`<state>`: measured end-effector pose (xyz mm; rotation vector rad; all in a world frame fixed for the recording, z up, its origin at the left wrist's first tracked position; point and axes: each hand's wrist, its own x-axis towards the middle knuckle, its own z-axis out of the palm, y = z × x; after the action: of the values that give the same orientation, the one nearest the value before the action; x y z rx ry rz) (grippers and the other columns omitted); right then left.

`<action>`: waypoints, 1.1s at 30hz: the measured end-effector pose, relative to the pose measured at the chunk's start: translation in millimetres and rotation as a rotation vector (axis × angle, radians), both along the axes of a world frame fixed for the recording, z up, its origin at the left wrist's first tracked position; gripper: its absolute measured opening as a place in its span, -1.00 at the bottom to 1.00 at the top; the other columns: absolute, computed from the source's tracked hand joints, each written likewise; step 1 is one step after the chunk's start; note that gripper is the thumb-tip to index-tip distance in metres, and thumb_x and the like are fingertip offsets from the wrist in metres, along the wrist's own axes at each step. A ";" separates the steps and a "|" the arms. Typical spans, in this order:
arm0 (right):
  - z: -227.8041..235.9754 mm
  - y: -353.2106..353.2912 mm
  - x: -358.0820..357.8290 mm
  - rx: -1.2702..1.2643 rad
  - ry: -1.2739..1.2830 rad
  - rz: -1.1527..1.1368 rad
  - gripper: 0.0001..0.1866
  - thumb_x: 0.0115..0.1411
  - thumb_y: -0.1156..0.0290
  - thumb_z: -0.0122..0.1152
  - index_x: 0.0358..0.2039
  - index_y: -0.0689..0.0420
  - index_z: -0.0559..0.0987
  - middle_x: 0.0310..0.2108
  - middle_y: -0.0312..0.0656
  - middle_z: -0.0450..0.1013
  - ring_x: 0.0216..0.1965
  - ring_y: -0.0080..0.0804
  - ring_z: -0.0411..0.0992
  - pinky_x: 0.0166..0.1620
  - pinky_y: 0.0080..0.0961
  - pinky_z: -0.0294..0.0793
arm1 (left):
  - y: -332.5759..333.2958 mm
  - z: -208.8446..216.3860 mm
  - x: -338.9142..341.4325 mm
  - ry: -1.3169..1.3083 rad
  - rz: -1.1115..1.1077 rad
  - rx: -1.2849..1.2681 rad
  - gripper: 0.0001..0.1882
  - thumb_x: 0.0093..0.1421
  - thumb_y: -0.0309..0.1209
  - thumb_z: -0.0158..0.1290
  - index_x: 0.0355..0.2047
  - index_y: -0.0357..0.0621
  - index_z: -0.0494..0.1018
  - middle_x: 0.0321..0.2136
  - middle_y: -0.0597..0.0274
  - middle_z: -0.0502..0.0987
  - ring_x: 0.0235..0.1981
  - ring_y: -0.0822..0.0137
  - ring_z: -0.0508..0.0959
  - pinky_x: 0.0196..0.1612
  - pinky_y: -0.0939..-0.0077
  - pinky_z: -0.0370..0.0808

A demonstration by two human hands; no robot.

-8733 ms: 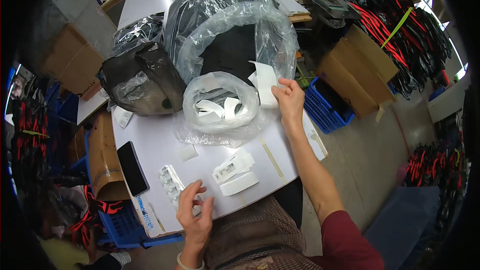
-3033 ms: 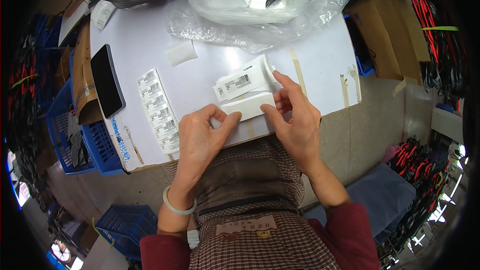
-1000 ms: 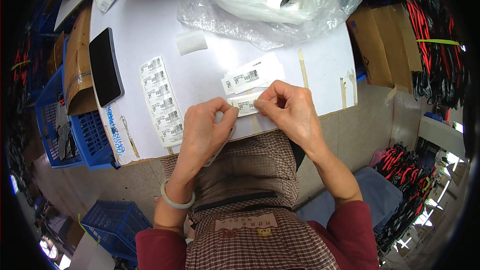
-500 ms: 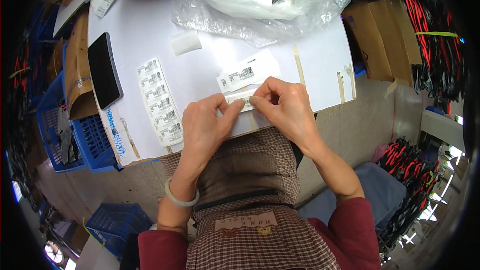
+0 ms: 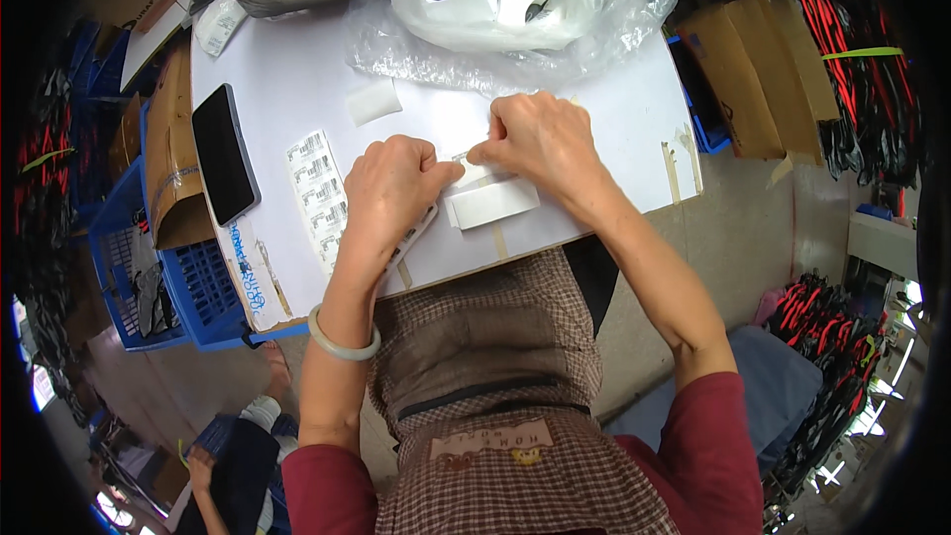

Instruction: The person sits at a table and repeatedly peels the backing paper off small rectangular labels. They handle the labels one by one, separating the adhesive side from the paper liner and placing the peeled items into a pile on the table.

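Over the table my two hands are close together, with a printed white tag [image 5: 475, 170] between and under them. My right hand [image 5: 543, 144] has curled fingers, its thumb and fingertips closed at a small printed label [image 5: 459, 158] on the tag. Curled too, my left hand [image 5: 389, 188] puts its thumb tip beside that tag; whatever its fingers hold is hidden. A blank white folded strip [image 5: 493, 204] lies just nearer to me. The sheet of barcode labels [image 5: 319, 188] lies left of my left hand. Part of a label strip [image 5: 411, 238] shows under that wrist.
A phone [image 5: 225, 154] lies at the table's left edge. Clear plastic bags [image 5: 426, 64] with white label rolls fill the back. A small white paper [image 5: 374, 102] lies before them. Cartons [image 5: 758, 79] and blue crates flank the table. Another person's hand [image 5: 201, 466] shows lower left.
Both hands have moved away from me, off the near white strip, which now lies blank and uncovered. They are now at the printed tag behind it. Another person has appeared at lower left.
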<state>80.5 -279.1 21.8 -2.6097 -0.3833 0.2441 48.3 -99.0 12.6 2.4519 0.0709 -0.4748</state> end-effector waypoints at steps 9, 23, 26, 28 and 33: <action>14.3 9.9 -57.5 0.736 -0.244 0.108 -0.82 0.00 0.42 0.41 -0.48 0.20 0.56 -0.50 -0.14 0.50 -0.62 -0.17 0.48 -0.51 -0.36 0.45 | 14.1 24.0 -34.2 0.179 0.268 -1.008 -0.70 0.25 -0.32 0.08 -0.34 -0.40 0.60 -0.48 0.15 0.61 -0.48 0.48 0.53 -0.42 0.58 0.44; 17.0 -18.6 -104.2 0.763 -0.116 -0.036 -0.88 0.03 0.62 0.33 -0.37 0.25 0.60 -0.12 -0.09 0.49 -0.14 -0.24 0.51 -0.19 -0.45 0.52 | 11.1 29.0 -106.7 0.211 0.283 -0.812 -0.77 0.12 -0.55 0.25 -0.27 -0.33 0.45 -0.44 0.10 0.65 -0.43 0.47 0.64 -0.42 0.67 0.57; 16.8 -41.0 -88.2 0.842 0.025 -0.145 -0.85 0.03 0.62 0.33 -0.35 0.23 0.58 -0.06 -0.09 0.47 -0.02 -0.23 0.45 -0.02 -0.40 0.45 | 22.7 28.2 -106.3 0.309 0.385 -0.786 -0.72 0.07 -0.60 0.27 -0.25 -0.34 0.42 -0.40 0.04 0.65 -0.38 0.43 0.65 -0.36 0.65 0.59; 17.0 -40.2 -85.1 0.848 0.056 -0.092 -0.79 0.01 0.58 0.36 -0.30 0.20 0.59 -0.02 -0.09 0.45 0.00 -0.22 0.43 0.01 -0.39 0.43 | 13.9 31.9 -104.4 0.265 0.378 -0.903 -0.74 0.12 -0.61 0.23 -0.23 -0.35 0.40 -0.35 0.01 0.64 -0.34 0.41 0.65 -0.31 0.65 0.59; 11.9 -11.9 -101.9 0.759 0.059 0.056 -0.73 -0.07 0.57 0.41 -0.30 0.19 0.59 -0.07 -0.12 0.46 -0.05 -0.16 0.43 -0.06 -0.38 0.46 | 7.8 40.3 -101.1 0.318 0.347 -1.072 -0.80 0.21 -0.60 0.14 -0.19 -0.38 0.39 -0.27 -0.04 0.62 -0.26 0.39 0.64 -0.23 0.62 0.59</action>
<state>-21.5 -291.0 33.7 -1.8449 -0.4259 0.1519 -52.7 -91.2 53.0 1.2725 0.2853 -0.5485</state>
